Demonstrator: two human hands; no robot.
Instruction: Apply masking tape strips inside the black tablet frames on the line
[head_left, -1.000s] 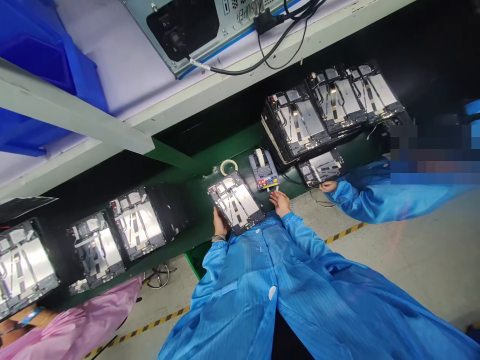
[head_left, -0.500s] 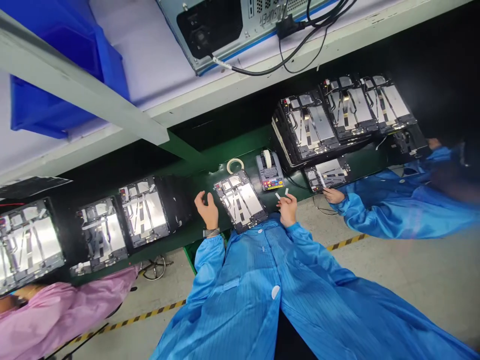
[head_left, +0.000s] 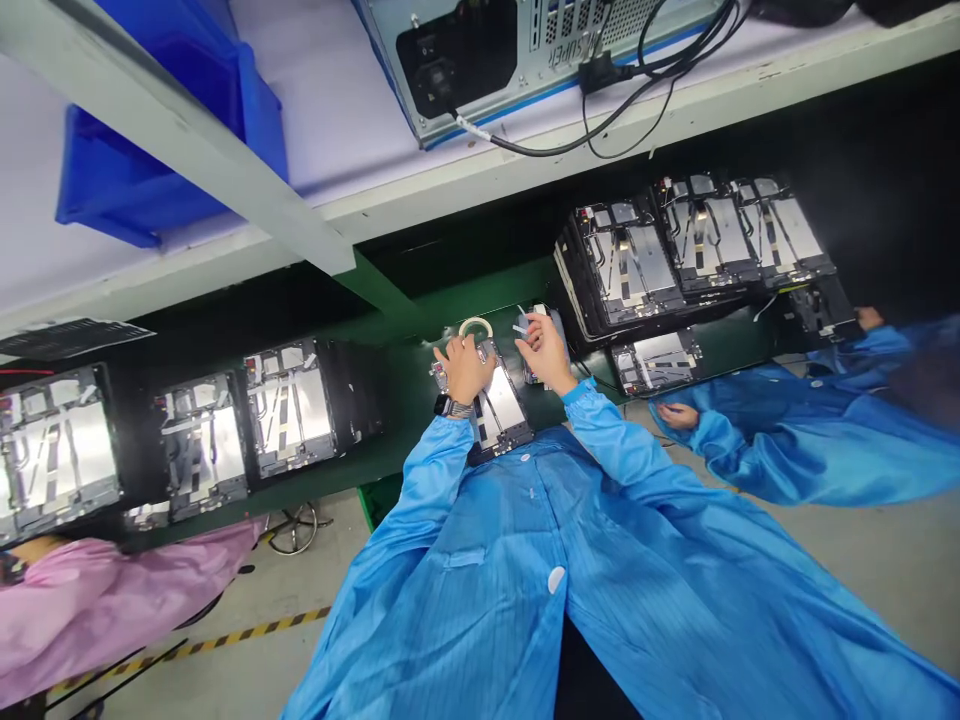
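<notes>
In front of my body on the green bench lies an opened, tablet-like electronic unit point(head_left: 504, 405) with silver panels and dark ribbon cables. My left hand point(head_left: 465, 370) rests over its upper part, fingers spread, covering much of the left side. Just right of the unit's top edge, my right hand point(head_left: 547, 355) is raised and pinches short pale tape strips point(head_left: 519, 329). Behind that hand, the tape dispenser point(head_left: 541, 312) is mostly hidden. A roll of cream tape point(head_left: 475, 326) lies by the unit's far edge, partly covered.
Stacked similar units point(head_left: 622, 255) stand at the back right, and more units point(head_left: 291, 405) sit at the left. A co-worker's hand point(head_left: 677, 415) is at the right, a pink sleeve point(head_left: 135, 610) at the left. Overhead runs a white shelf point(head_left: 465, 190) with a computer case and cables.
My left hand has moved right, from beside the unit onto its upper part. My right hand has moved up and left with the tape strips, now in front of the dispenser.
</notes>
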